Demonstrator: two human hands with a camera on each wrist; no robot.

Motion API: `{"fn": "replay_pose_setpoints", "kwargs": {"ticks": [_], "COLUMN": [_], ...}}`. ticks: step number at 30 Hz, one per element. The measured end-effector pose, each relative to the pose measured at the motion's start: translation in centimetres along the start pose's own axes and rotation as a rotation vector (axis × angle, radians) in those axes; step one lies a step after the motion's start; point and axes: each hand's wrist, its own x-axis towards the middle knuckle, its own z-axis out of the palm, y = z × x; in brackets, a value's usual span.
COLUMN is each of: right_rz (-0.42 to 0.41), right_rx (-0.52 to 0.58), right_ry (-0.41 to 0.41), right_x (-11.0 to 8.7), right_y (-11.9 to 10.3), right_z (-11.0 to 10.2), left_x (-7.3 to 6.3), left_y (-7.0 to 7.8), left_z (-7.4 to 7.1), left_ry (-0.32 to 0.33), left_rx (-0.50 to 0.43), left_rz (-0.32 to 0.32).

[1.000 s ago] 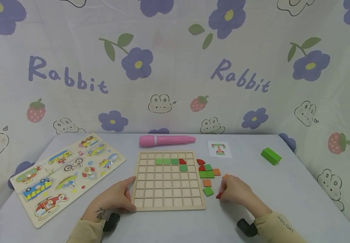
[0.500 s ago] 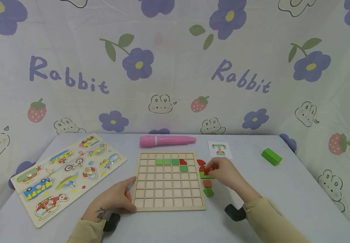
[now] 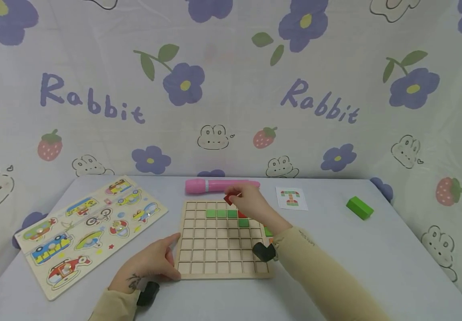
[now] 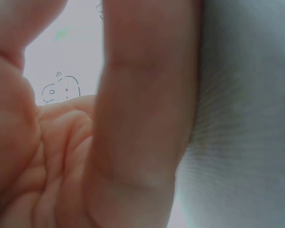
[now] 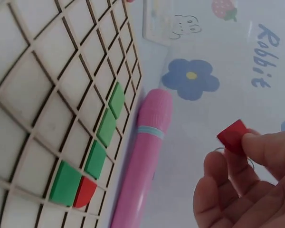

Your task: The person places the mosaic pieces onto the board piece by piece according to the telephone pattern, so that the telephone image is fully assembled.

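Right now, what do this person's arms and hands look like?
The left hand and right hand are bare, with a black fitting at each wrist. The sleeves are beige, the right bearing small unreadable lettering. A dark leafy marking shows near the left wrist.

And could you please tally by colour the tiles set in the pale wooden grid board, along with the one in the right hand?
Flat green square tiles in the pale wooden grid board: 4
Red tile with a rounded edge in the board: 1
Small flat red tile pinched by the right hand: 1
Total: 6
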Motion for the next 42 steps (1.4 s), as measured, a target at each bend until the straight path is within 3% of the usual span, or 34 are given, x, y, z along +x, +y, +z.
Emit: {"fn": "replay_pose_setpoints", "kwargs": {"ticks": [6,12,15,26,33,42], "right_rz": [-0.053,-0.063,-0.085,-0.033,-0.096,-0.133], "right_rx": [-0.041,-0.014,-0.053,-0.141,-0.282,-0.353], "right_ry": [-0.019,-0.061,-0.088,-0.123,-0.159,-0.193], "right_x": [2.3,3.5,3.9,4.7,5.0,5.3], "right_y": [-0.7,-0.8,-0.6,-0.3,-0.6,-0.4], "right_z": [1.9,3.1,3.8,5.4,6.1,7.2], "left_x": [0.0,0.1,0.1,0.3,0.2,0.2], "left_y": [0.1,0.2,0.2,0.2,0.1,-0.1], "left_z": [0.1,0.1,0.1,0.0,-0.1,-0.1], "left_ry": [0.002,0.002,0.000,0.002,-0.003,-0.003], "left_rx": [-0.005,0.009,0.008,-0.013,-0.005,-0.004], "left_rz": [-0.003,0.000,0.000,-0.009,0.001,0.006]}}
